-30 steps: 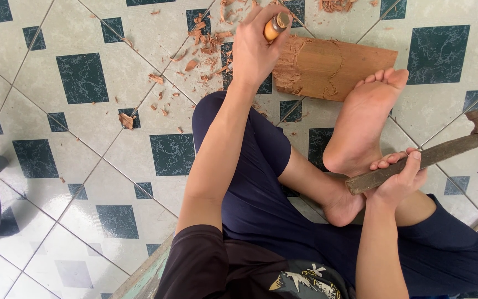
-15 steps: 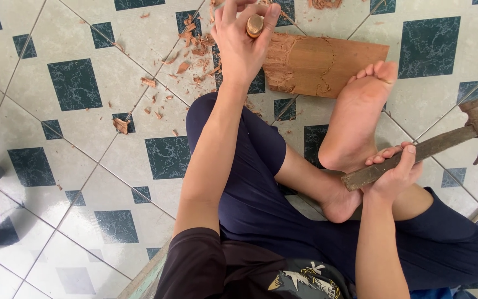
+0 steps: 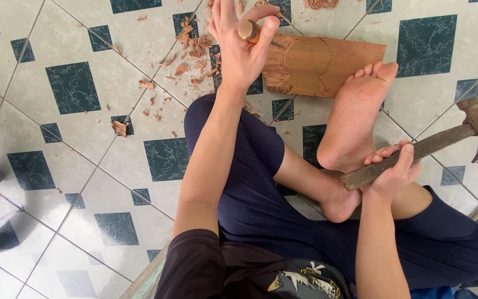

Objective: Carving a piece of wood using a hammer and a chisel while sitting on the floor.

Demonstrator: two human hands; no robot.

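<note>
From the head view, take the wooden board as your landmark: it lies flat on the tiled floor, with a carved, roughened patch at its left end. Your left hand sits at that left end, fingers curled around the chisel, whose rounded wooden handle top shows between thumb and forefinger; the blade is hidden behind your hand, so you cannot tell just where it meets the board. Your bare foot rests below the board, toes pressed on its lower right edge. Further below and to the right of the board, your right hand is clenched around the lower end of the hammer handle; the dark claw head points up and right, well apart from the board. Wood chips lie scattered on the tiles just left of the board, with a few more above it.
</note>
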